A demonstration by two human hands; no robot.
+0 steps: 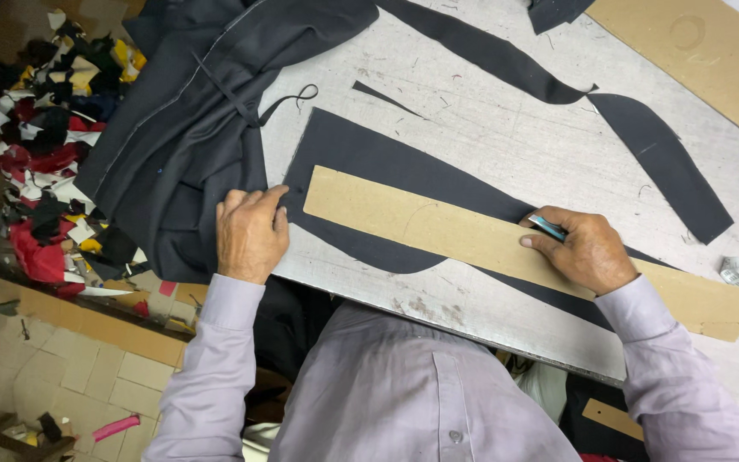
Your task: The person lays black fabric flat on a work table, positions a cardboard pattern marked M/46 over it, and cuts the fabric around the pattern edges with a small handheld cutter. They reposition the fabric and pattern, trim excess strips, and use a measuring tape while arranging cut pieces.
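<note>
**A:** Nearest me, my right hand (588, 250) pinches a blue-grey marker (547, 227), fingertips pressing the cardboard pattern (438, 229) flat.

**B:** And the left?

**A:** My left hand (251, 231) holds nothing, fingers curled down on the dark fabric (361, 154) just off the pattern's end. Beyond them lie cut strips (660, 158). I'd judge steady pressure prevents slipping.

I see plain dark navy fabric (369, 162) under a tan cardboard pattern (438, 227), a grey table (515, 128), and lilac sleeves (215, 359)
</note>
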